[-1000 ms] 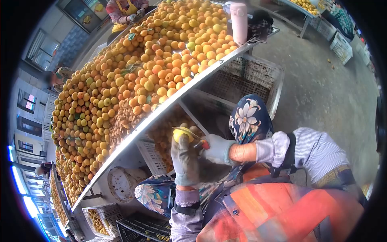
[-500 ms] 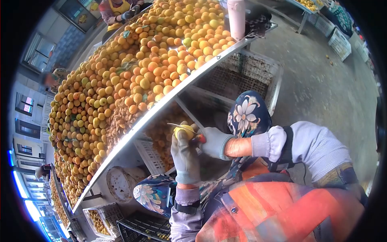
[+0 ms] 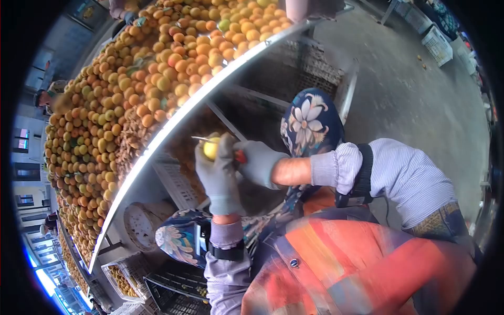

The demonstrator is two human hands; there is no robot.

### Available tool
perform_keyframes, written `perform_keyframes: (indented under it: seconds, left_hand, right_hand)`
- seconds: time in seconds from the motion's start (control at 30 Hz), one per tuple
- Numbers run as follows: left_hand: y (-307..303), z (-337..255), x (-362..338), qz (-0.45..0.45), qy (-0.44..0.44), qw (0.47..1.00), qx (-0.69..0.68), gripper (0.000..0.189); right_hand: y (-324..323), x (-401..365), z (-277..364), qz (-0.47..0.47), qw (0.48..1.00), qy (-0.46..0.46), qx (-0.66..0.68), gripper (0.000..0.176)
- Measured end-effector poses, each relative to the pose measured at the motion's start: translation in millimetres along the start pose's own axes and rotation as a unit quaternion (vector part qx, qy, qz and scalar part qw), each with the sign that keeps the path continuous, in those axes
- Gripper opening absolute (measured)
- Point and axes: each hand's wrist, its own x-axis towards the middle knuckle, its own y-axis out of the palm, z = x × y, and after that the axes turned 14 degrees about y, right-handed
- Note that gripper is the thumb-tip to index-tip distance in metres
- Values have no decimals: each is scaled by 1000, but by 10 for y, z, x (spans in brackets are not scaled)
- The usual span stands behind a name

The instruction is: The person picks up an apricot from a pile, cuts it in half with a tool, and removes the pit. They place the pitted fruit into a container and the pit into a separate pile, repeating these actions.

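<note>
My left hand (image 3: 218, 176), in a grey glove, is closed around a yellow apricot (image 3: 211, 149) in front of the table edge. In my right hand (image 3: 257, 164), also gloved, is a small knife (image 3: 240, 156) with a red handle. The thin blade lies against the fruit, its tip showing past the far side. Both hands are close together above my lap, and the left fingers partly hide the knife. A big heap of apricots (image 3: 173, 63) covers the table beyond them.
The table's metal rim (image 3: 174, 118) runs diagonally before me. Beneath it stand a white crate (image 3: 176, 181) and a round tub (image 3: 140, 226). A black crate (image 3: 176, 283) is at lower left. Across the table shows a co-worker's gloved hand (image 3: 129, 17).
The view has shifted, so the table and my hands appear further left and higher. My left fingers have come over the apricot, covering more of it and of the blade.
</note>
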Motion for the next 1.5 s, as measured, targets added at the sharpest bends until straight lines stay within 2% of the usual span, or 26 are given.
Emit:
perform_keyframes:
  seconds: [0.07,0.1,0.17,0.2,0.23,0.3,0.37,0.43,0.47,0.53,0.67,0.73,0.77,0.83,0.87,0.9,0.97,1.0,1.03,1.13,1.17,1.23,1.3,1.37,1.43,1.5]
  left_hand:
    - [-20,-60,4,22,-10,999,23,35]
    - [-55,-52,15,32,-13,999,39,35]
    - [-140,-7,34,74,17,995,60,35]
    - [-171,16,36,117,52,989,77,36]
    - [-191,13,43,116,48,989,76,36]
    - [-214,-60,45,158,70,985,16,36]
    - [-216,-168,13,174,59,983,11,40]
    - [-193,-261,-24,150,-65,984,-63,45]
    - [-194,-262,-39,150,-70,984,-65,45]
    - [-211,-260,-37,171,-79,979,-77,48]
    - [-242,-154,-15,176,-80,974,-119,50]
    - [-235,-185,22,159,-33,984,-77,51]
    - [-280,-138,68,158,-25,984,-77,51]
    - [-403,0,156,169,82,975,-119,53]
    - [-368,-110,121,119,33,974,-192,54]
    - [-411,-114,106,117,36,974,-192,54]
    - [-487,-87,101,137,101,985,-5,56]
    - [-494,-9,104,152,172,973,33,62]
    - [-442,-23,102,140,272,942,135,68]
    - [-402,-69,10,131,268,934,195,71]
    - [-424,11,7,134,308,919,208,70]
    - [-443,8,10,137,352,899,223,70]
    - [-441,-110,7,143,433,817,353,68]
    - [-399,-195,-17,123,449,801,378,64]
    - [-384,-282,-29,139,411,812,389,58]
    - [-390,-253,-8,145,434,790,408,59]
  right_hand:
    - [52,61,-45,33,999,4,-20,25]
    - [85,85,-53,91,993,65,28,27]
    - [-90,7,126,177,976,128,-15,32]
    - [-100,42,82,165,981,79,-55,28]
    - [-195,-60,207,167,981,83,-55,28]
    - [-451,-354,599,251,951,179,30,18]
    - [-395,-300,446,294,931,191,101,17]
    - [-413,-283,375,338,914,207,90,17]
    - [-407,-278,333,339,912,211,90,17]
    - [-387,-252,244,360,928,89,31,18]
    - [-210,-75,-18,367,928,28,46,15]
    - [4,35,-8,133,984,-68,97,14]
    - [-24,-1,50,133,984,-75,93,14]
    - [-193,-178,204,120,979,70,147,16]
    - [-278,-243,299,105,970,103,194,17]
    - [-334,-224,326,84,962,150,214,19]
    - [-407,-117,342,62,933,151,320,28]
    - [-433,-127,370,65,940,114,314,36]
    - [-400,-78,407,68,931,137,332,41]
    - [-286,-131,529,97,941,97,309,45]
    - [-178,-88,472,126,913,78,380,39]
    - [-98,-62,448,99,930,72,346,34]
    - [-33,-44,395,101,922,38,372,33]
    - [-33,-51,484,105,913,-11,394,32]
    - [-118,-167,627,141,876,129,443,27]
    - [-87,-164,598,128,880,104,445,24]
